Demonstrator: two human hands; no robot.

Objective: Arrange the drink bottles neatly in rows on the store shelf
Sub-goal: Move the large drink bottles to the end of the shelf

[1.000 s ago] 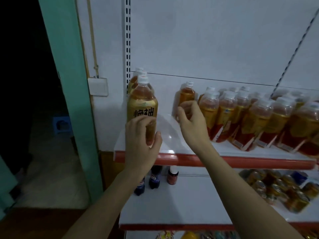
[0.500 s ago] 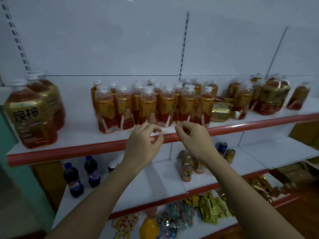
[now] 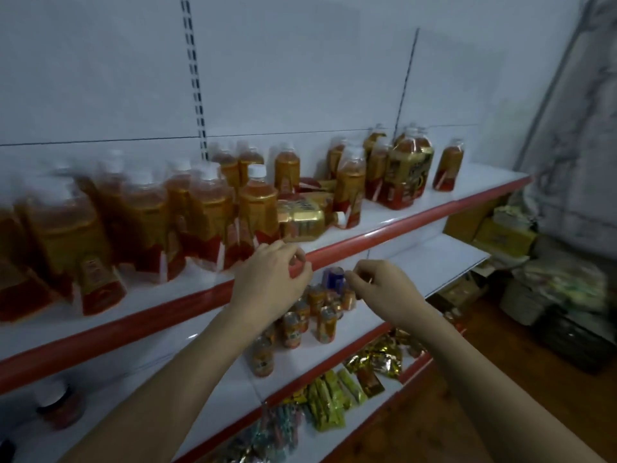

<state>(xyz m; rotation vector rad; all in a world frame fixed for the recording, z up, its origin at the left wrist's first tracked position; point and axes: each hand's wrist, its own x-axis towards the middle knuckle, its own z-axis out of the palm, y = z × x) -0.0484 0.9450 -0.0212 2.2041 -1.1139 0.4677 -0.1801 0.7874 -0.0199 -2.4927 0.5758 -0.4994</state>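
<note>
White store shelving with red front edges (image 3: 384, 230), dim light. On the top shelf, rows of amber drink bottles (image 3: 207, 215) standing, blurred toward the left; one gold-labelled bottle (image 3: 302, 220) lying on its side among them; a larger gold-labelled bottle (image 3: 405, 177) upright further right. In front of the red edge, left hand (image 3: 270, 285) and right hand (image 3: 384, 290), fingers loosely curled, gripping nothing, apart from each other. Below, small cans (image 3: 325, 324) and snack packets (image 3: 329, 399).
</note>
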